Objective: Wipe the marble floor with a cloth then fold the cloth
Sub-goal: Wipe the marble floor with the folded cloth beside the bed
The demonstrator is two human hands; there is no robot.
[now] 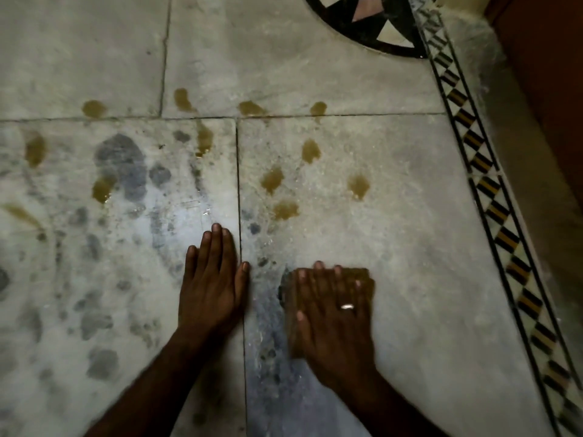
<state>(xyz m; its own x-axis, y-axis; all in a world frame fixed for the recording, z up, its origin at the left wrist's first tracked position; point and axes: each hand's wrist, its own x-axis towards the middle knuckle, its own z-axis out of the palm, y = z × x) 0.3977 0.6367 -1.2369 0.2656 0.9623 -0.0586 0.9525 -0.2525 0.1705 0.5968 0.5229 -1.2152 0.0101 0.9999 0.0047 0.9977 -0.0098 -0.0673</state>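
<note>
Many amber puddles (273, 179) scattered over marble floor (394, 231), pale, grey-blotched, jointed in slabs; chequered inlay border (492, 190) along right. Left hand (211, 288) flat on bare stone, grip released, fingers straight. Right hand (334, 313), ringed, grip likewise released, palm pressing brown cloth (363, 275) flat, just right of slab joint; edges blurred.

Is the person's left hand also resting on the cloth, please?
No, the left hand lies flat on the bare marble floor, while the cloth sits only under the right hand.
</note>
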